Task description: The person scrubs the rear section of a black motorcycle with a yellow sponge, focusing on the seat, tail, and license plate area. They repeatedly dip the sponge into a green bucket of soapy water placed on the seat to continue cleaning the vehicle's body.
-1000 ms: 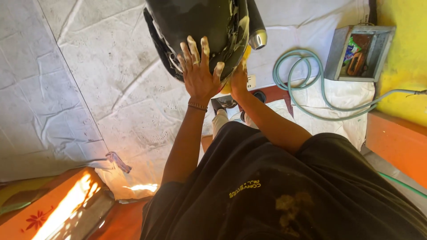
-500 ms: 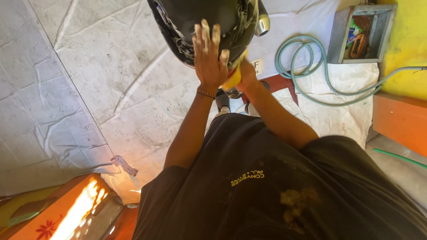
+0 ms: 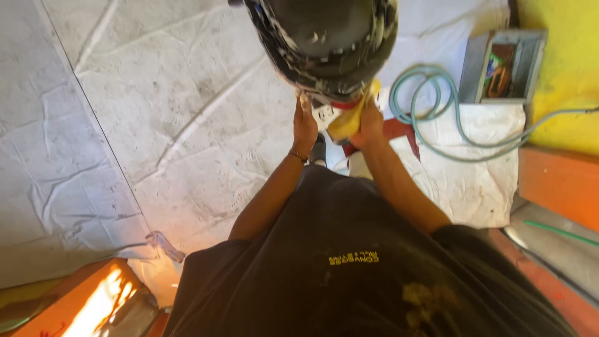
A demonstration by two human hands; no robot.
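Close to the body, the left hand (image 3: 305, 125) presses flat against the lower edge of a big dark rounded shell (image 3: 324, 43), fingers straight and together, holding nothing. The right hand (image 3: 368, 122) is closed around a yellow pad (image 3: 348, 122) touching the same edge. The shell is at arm's length, above the white floor sheet (image 3: 175, 125). It may slip or turn, because only an open palm steadies it. Farther away, the green hose (image 3: 424, 118) lies in loops near the feet and could catch a foot.

black part (image 3: 324, 43): top cut off, blurred | hands' fingertips hidden | grey box (image 3: 502, 65): contents unclear
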